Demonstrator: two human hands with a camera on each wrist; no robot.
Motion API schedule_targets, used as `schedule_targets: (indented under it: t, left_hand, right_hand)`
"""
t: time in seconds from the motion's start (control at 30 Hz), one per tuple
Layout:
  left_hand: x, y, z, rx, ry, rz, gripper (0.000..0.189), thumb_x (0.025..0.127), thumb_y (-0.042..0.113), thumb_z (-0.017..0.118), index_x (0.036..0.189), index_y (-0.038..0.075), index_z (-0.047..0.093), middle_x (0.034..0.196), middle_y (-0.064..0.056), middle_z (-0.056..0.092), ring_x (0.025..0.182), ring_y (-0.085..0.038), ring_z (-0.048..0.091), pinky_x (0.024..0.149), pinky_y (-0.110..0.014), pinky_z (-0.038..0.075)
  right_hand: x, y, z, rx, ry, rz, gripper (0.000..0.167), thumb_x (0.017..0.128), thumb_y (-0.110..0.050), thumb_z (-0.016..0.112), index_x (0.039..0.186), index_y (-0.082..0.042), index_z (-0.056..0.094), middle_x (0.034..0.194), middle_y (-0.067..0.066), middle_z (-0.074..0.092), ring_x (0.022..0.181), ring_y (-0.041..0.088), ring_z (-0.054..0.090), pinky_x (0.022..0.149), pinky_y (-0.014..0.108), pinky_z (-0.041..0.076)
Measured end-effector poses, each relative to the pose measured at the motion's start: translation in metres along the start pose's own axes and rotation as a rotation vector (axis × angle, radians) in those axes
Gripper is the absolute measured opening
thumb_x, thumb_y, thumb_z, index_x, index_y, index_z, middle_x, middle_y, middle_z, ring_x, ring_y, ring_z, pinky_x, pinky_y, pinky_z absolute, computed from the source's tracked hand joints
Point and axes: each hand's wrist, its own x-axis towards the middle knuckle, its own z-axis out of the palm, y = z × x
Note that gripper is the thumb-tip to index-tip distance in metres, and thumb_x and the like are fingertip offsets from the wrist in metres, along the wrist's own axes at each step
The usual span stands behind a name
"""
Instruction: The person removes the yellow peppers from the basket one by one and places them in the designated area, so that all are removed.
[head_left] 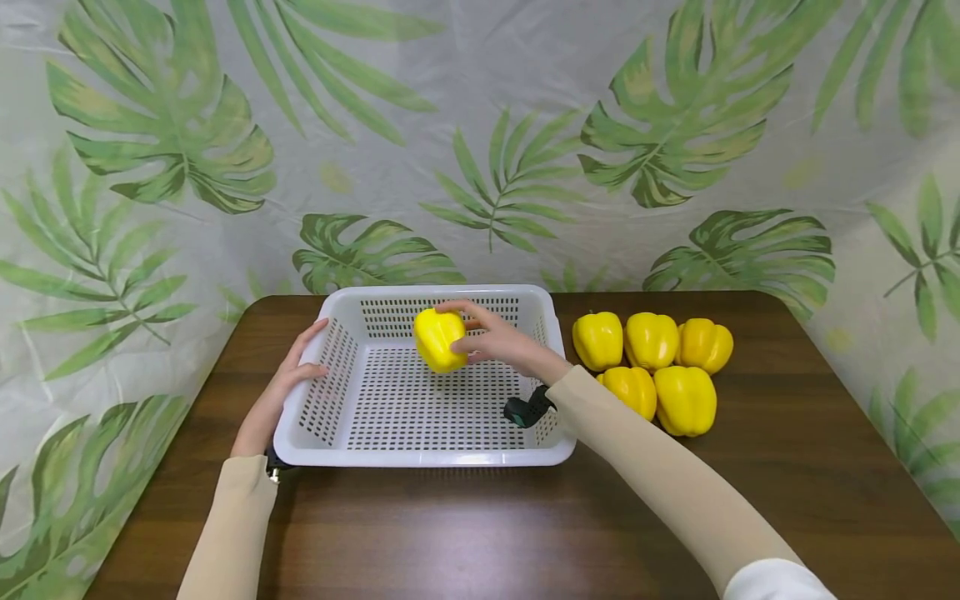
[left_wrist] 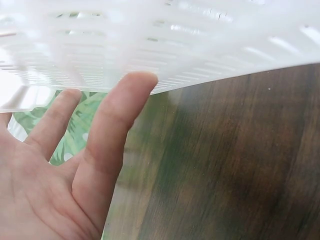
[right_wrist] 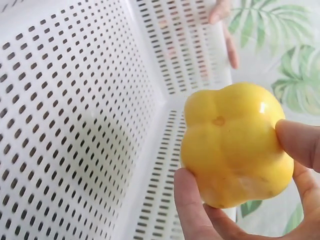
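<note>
My right hand [head_left: 495, 337] holds a yellow bell pepper [head_left: 439, 340] over the white plastic basket [head_left: 420, 457]. In the right wrist view, its thumb and fingers pinch the pepper [right_wrist: 235, 145] from opposite sides, the lobed bottom facing the camera. My left hand [head_left: 288, 371] rests at the left rim of the basket, fingers spread and fairly straight. The left wrist view has its fingers [left_wrist: 112, 117] right at the slotted wall [left_wrist: 210, 55]. Only the slotted floor and walls show inside the basket below the held pepper.
To the right of the basket, several yellow bell peppers [head_left: 686, 402] sit grouped on the dark wooden table [head_left: 787, 467]; my right sleeve [head_left: 660, 475] passes just in front of them. A leaf-printed cloth [head_left: 510, 75] hangs behind the table's back edge.
</note>
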Motion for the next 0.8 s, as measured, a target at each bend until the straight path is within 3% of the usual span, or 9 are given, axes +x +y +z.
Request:
schedule_targets:
  t: [0.2,0.5,0.8]
  left_hand:
    - [0.0,0.0,-0.001,0.008,-0.005,0.005,0.077,0.085,-0.008,0.04,0.15,0.032,0.029,0.151,-0.026,0.009,0.121,-0.027,0.039,0.084,-0.03,0.049]
    - [0.0,-0.001,-0.001,-0.008,-0.025,0.035,0.077,0.085,-0.01,0.039,0.15,0.03,0.029,0.151,-0.027,0.007,0.121,-0.025,0.039,0.085,-0.03,0.048]
    - [-0.001,-0.001,-0.001,-0.01,-0.034,0.021,0.076,0.086,-0.009,0.039,0.151,0.03,0.027,0.152,-0.028,0.005,0.122,-0.027,0.038,0.085,-0.03,0.049]
  right_hand:
    - [-0.012,0.0,-0.011,-0.001,0.02,0.009,0.056,0.091,-0.004,0.056,0.142,-0.022,0.042,0.146,0.012,0.03,0.128,0.032,0.034,0.091,0.051,0.046]
    - [-0.035,-0.001,-0.029,0.013,0.049,0.007,0.056,0.092,-0.008,0.058,0.143,-0.023,0.041,0.142,0.015,0.034,0.122,0.032,0.044,0.093,0.047,0.046]
    - [-0.054,0.002,-0.046,-0.009,0.085,-0.017,0.056,0.092,-0.011,0.061,0.143,-0.022,0.04,0.145,0.014,0.032,0.126,0.034,0.039,0.091,0.048,0.047]
